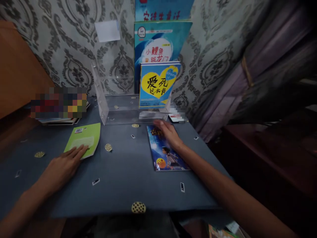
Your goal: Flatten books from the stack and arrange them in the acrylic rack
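Observation:
My left hand point(71, 155) lies flat, fingers stretched, on the lower edge of a green book point(85, 138) whose barcode faces up. On the right, my right hand point(168, 133) rests over the top part of a dark blue book point(164, 153) with a running figure on its cover. Its fingers reach toward the book's upper edge; they are a little blurred and do not wrap round anything I can see. Just behind stands a clear plastic book rack point(119, 116). At its right side, a blue book with a yellow heart point(158, 87) leans upright.
Taller blue-green picture books point(160, 31) rise behind the heart book against the patterned wall point(119, 62). A stack of books point(60, 120) lies at the back left. A purple curtain point(220, 86) hangs at the right of the blue tablecloth point(121, 165).

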The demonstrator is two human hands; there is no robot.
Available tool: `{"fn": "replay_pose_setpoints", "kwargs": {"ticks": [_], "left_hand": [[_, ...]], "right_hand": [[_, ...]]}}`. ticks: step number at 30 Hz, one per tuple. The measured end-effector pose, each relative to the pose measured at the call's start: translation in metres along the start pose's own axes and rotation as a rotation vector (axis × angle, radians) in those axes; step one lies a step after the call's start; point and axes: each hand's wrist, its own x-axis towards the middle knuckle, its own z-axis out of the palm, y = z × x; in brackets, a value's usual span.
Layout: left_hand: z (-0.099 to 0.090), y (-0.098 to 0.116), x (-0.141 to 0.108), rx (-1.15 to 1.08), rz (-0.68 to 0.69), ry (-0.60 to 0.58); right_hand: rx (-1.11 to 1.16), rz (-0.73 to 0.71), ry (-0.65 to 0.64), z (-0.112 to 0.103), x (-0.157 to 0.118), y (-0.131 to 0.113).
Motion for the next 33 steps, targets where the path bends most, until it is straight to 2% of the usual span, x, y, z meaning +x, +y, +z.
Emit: {"fn": "replay_pose_setpoints", "kwargs": {"ticks": [3, 7, 10, 14, 17, 20, 24, 30, 33], "left_hand": [[-0.010, 0.012, 0.000, -0.001, 0.057, -0.010], [-0.019, 0.038, -0.002, -0.023, 0.170, 0.013], [-0.022, 0.065, -0.003, -0.034, 0.248, 0.054], [-0.025, 0.111, -0.005, -0.061, 0.367, 0.125], [-0.030, 0.145, -0.007, -0.100, 0.455, 0.185], [-0.035, 0.166, -0.004, -0.137, 0.566, 0.243], [-0.036, 0.168, 0.015, -0.202, 0.569, 0.210], [-0.024, 0.153, 0.068, -0.234, 0.509, 0.087], [-0.021, 0.144, 0.091, -0.250, 0.479, 0.062]], "right_hand": [[0.238, 0.107, 0.075, -0.007, 0.007, 0.005], [0.267, 0.102, 0.061, -0.008, 0.005, 0.002], [0.015, -0.017, -0.034, -0.002, -0.006, -0.010], [-0.424, -0.325, -0.334, 0.012, -0.025, -0.028], [-0.551, -0.499, -0.496, 0.020, -0.035, -0.036], [-0.617, -0.546, -0.534, 0.022, -0.040, -0.036], [-0.678, -0.557, -0.542, 0.022, -0.042, -0.034], [-0.681, -0.551, -0.544, 0.022, -0.042, -0.035], [-0.668, -0.543, -0.549, 0.023, -0.041, -0.035]]}}
